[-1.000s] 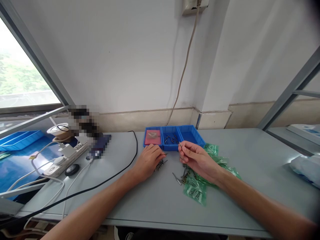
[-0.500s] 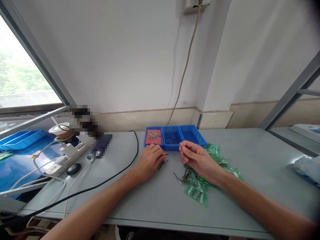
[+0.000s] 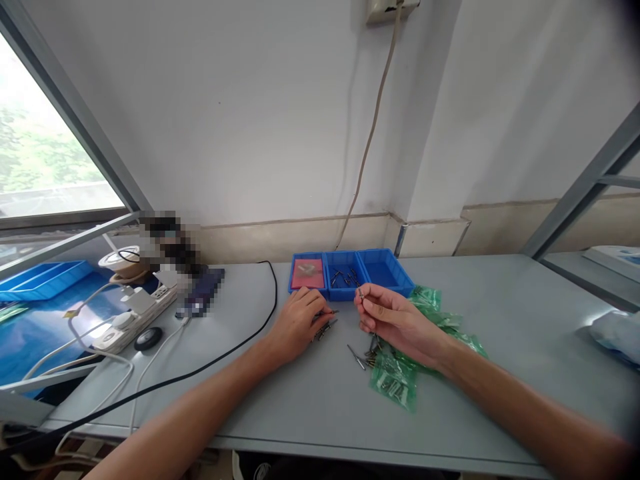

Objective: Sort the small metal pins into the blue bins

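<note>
My left hand (image 3: 299, 321) rests on the table in front of the tray, fingers curled and pinching a slim metal pin (image 3: 334, 312). Beside its fingertips lie several similar metal pins (image 3: 326, 329). Just before the tray's middle compartment, my right hand (image 3: 384, 315) is raised, a small metal pin (image 3: 361, 293) pinched between thumb and fingers. The blue three-compartment tray (image 3: 345, 294) holds a red piece (image 3: 308, 279) at left and several loose pins (image 3: 349, 277) in the middle. Under my right hand is a pile of pins (image 3: 371, 353), partly hidden.
Green plastic bags (image 3: 395, 381) with metal parts lie below and right of my right hand. A black cable (image 3: 210, 363) crosses the table at left. Further left are a power strip (image 3: 117, 333), a round black object (image 3: 147, 339) and another blue tray (image 3: 47, 280).
My right hand has shifted slightly, and the pin in its fingers has turned from pointing toward the tray to nearly upright. My left hand stays almost where it was.
</note>
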`<state>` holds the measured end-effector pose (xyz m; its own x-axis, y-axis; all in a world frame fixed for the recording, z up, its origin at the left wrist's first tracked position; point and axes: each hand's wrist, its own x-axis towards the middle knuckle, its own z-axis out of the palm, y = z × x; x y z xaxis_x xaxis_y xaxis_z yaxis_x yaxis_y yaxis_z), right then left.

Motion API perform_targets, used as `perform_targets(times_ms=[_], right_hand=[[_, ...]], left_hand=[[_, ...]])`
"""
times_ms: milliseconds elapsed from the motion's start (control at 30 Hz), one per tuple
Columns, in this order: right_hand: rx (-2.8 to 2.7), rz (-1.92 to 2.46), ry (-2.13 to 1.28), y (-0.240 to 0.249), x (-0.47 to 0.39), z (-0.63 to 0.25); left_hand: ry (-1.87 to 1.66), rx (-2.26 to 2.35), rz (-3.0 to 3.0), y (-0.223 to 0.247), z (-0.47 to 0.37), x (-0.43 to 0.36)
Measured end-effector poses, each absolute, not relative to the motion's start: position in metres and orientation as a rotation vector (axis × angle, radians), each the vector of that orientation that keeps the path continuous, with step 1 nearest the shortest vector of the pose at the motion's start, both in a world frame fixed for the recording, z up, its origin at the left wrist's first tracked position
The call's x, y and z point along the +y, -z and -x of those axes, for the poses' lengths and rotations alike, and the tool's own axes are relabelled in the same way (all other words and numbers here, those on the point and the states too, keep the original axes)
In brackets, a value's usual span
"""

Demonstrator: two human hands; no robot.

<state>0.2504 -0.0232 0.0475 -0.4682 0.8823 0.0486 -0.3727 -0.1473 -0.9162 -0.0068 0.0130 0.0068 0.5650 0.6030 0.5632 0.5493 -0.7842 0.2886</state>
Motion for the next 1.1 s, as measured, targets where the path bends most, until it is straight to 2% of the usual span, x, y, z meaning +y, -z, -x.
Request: perform_targets(times_ms=[1100], right_hand=[[-1.218, 0.761, -1.673, -0.0493, -0.0241, -0.2476]], left_hand=[[-1.022, 1.030, -2.705, -0.0093, 0.0059, 0.0101]])
